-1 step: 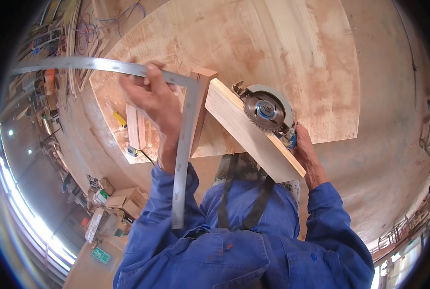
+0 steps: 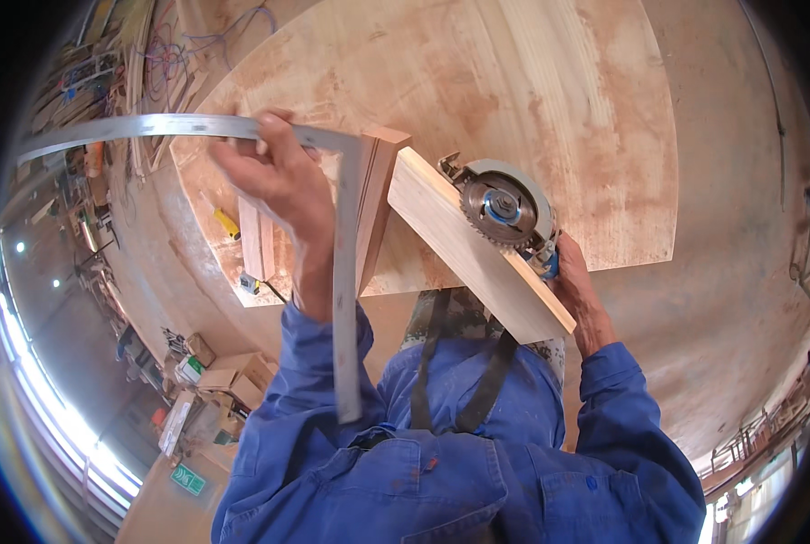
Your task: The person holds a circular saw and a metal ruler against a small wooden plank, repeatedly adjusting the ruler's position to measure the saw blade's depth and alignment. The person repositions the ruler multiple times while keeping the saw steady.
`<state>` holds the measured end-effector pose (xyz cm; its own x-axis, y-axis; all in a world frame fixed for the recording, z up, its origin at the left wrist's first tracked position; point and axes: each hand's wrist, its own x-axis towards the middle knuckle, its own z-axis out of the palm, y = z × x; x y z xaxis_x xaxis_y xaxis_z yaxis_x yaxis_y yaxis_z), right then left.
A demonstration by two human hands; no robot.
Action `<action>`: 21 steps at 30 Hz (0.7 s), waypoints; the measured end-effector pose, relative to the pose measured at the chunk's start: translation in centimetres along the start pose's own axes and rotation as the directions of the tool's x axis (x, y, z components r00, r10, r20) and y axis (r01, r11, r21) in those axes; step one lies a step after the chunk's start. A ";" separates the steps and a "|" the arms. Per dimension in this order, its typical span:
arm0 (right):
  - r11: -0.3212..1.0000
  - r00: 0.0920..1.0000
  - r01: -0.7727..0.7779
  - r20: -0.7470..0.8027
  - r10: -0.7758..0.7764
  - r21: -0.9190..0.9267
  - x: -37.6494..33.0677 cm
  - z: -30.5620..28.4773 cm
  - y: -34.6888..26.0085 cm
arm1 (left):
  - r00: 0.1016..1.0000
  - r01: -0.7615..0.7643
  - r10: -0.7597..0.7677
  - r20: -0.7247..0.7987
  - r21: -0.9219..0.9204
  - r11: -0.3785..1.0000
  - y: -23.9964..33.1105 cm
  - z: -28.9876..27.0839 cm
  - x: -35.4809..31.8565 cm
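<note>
My left hand (image 2: 278, 181) is closed round the long arm of a metal framing square (image 2: 348, 272), close to its corner. The square's other arm hangs down over my left sleeve. At the right, my right hand (image 2: 579, 295) grips the blue handle of a circular saw (image 2: 504, 207); its fingers are partly hidden. The saw's round toothed blade shows, against the far edge of a pale wooden board (image 2: 477, 249), which slants down to the right. Beside that board's upper end stands a reddish-brown timber piece (image 2: 378, 204), just right of the square.
Beneath is a large plywood worktop (image 2: 550, 72) with brown stains. On its left side lie a short wood block (image 2: 258, 240), a yellow-handled tool (image 2: 226, 224) and a tape measure (image 2: 250, 285). Cardboard boxes (image 2: 242, 376) stand at the lower left; scrap timber and cables lie at the upper left.
My left hand has shifted slightly left, and the framing square has swung with it, its lower end moving right and up a little. The saw and right hand have stayed put.
</note>
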<state>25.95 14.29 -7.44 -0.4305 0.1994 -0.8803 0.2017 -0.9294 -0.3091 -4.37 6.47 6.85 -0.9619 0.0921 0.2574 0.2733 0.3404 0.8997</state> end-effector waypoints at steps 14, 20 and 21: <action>1.000 0.998 -0.009 0.059 0.009 0.009 -0.3 0.6 -0.6 | 0.982 0.183 -0.177 0.062 -0.090 0.979 0.1 -1.0 -6.6; 0.999 0.996 0.014 0.091 -0.011 -0.036 -0.2 0.4 -0.2 | 0.971 0.207 -0.195 0.141 -0.080 0.975 2.0 -1.4 -7.5; 0.999 0.995 0.019 0.100 -0.014 -0.051 -0.2 0.3 -0.3 | 0.974 0.148 -0.122 0.191 -0.129 0.981 2.6 -2.0 -5.5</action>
<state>25.68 14.43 -7.06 -0.5188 0.1806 -0.8356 0.2378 -0.9084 -0.3440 1.65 5.02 8.47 -0.9712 0.2266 0.0732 0.1258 0.2270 0.9657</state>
